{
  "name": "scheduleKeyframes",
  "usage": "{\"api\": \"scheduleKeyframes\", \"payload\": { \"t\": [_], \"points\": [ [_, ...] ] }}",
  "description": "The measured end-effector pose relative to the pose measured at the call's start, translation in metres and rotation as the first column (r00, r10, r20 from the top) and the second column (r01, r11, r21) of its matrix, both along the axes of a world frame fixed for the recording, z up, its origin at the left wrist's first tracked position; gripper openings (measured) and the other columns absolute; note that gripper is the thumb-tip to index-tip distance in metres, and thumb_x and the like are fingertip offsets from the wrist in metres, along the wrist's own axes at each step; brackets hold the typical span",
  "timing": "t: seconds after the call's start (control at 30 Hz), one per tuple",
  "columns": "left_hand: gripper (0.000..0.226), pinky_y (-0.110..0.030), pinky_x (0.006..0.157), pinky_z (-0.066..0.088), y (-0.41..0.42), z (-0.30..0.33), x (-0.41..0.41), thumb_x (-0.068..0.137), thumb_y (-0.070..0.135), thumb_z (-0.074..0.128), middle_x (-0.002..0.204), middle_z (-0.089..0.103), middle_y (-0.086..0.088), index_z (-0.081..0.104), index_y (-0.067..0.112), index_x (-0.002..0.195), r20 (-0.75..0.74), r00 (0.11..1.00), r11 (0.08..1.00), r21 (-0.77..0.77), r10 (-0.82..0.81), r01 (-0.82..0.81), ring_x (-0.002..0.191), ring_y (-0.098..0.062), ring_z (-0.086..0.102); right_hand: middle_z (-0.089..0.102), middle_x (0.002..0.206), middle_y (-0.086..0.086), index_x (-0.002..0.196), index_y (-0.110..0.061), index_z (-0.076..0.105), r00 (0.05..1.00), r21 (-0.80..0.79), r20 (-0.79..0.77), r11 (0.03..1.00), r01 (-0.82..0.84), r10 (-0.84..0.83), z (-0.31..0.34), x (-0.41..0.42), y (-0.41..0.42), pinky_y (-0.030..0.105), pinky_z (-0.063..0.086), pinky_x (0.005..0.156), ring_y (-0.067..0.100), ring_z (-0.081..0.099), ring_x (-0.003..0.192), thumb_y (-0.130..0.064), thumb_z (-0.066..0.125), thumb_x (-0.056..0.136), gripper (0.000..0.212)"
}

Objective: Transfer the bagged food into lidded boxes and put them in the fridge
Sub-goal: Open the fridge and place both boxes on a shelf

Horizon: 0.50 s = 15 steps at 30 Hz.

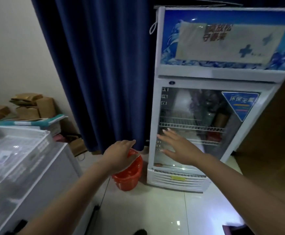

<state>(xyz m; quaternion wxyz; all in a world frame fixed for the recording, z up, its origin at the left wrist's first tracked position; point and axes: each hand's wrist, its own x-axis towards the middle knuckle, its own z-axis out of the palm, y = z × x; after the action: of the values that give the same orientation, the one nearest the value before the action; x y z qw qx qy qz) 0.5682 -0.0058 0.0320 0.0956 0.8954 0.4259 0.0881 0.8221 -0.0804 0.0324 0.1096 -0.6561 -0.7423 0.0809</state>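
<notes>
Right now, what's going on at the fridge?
A person stands before a glass-door fridge whose door looks closed. The right hand, fingers spread, reaches toward the door's left edge. The left hand hangs over a red bucket on the floor; whether it holds anything is unclear. No box is in hand.

Two open hands — fridge (211,106) ahead

A deep navy curtain (104,65) fills the upper middle. To its right, the fridge (155,116) is white, its top panel (223,39) bright blue with icy white splashes, a pale sheet and dark red lettering. Bottom centre, the bucket (129,177) is orange-red. Brown cardboard boxes (36,106) at left; pale glossy cream floor tiles (155,209).
</notes>
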Motion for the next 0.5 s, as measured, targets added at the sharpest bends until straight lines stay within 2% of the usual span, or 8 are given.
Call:
{"api": "scheduleKeyframes", "payload": {
  "t": [0.2, 0.3, 0.5],
  "points": [
    [0.070, -0.031, 0.111, 0.029, 0.100, -0.002, 0.066, 0.094, 0.052, 0.051, 0.154, 0.037, 0.000, 0.028, 0.020, 0.151, 0.080, 0.992, 0.995, 0.005, -0.100, 0.100, 0.140, -0.020, 0.034, 0.004, 0.164, -0.002, 0.154, -0.031, 0.018, 0.992, 0.012, -0.005, 0.992, 0.127, -0.127, 0.004, 0.048, 0.079, 0.040, 0.014, 0.121, 0.013, -0.006, 0.150, -0.045, 0.047, 0.099, 0.064],
    [0.075, -0.031, 0.113, 0.027, 0.155, 0.003, 0.100, 0.094, 0.050, 0.054, 0.157, 0.031, -0.001, 0.021, 0.018, 0.154, 0.153, 0.981, 0.991, -0.038, -0.118, 0.125, 0.142, -0.020, 0.028, -0.005, 0.164, -0.003, 0.155, -0.031, 0.012, 0.985, 0.017, -0.001, 0.985, 0.173, -0.173, 0.009, 0.068, 0.126, 0.044, 0.014, 0.121, 0.014, -0.012, 0.149, -0.044, 0.046, 0.099, 0.067],
    [0.085, -0.025, 0.110, 0.023, 0.255, 0.011, 0.171, 0.090, 0.044, 0.062, 0.159, 0.024, -0.002, 0.014, 0.015, 0.154, 0.278, 0.957, 0.978, -0.162, -0.081, 0.130, 0.144, -0.018, 0.025, -0.018, 0.161, -0.002, 0.155, -0.030, 0.003, 0.969, 0.087, 0.051, 0.967, 0.238, -0.243, 0.017, 0.105, 0.204, 0.035, -0.001, 0.118, 0.010, -0.024, 0.142, -0.042, 0.044, 0.100, 0.070]
  ]
}}
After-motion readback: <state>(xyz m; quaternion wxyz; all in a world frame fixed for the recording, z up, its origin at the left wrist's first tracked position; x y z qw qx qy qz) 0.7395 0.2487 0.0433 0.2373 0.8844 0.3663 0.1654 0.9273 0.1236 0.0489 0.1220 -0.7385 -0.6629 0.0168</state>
